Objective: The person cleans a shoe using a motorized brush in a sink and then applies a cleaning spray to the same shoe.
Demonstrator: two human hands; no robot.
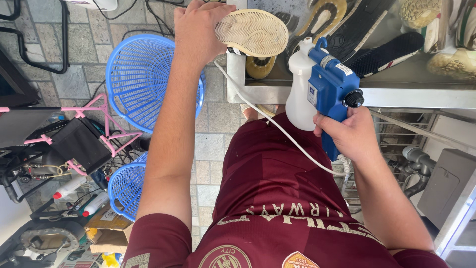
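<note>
Head view shows my left hand point(198, 31) clamped over a shoe point(252, 32), sole up, its long axis running left to right over the sink rim point(416, 92). My right hand point(353, 133) has its fingers wrapped tight round the grip of a blue spray gun point(331, 82) with a white bottle point(301, 94); its nozzle points up toward the sole, just below and right of it. A white hose point(277, 126) trails across my maroon shirt point(277, 198). More shoes point(391, 52) lie in the steel sink. Two blue baskets point(141, 74) stand on the stone floor point(210, 144) to my left.
</note>
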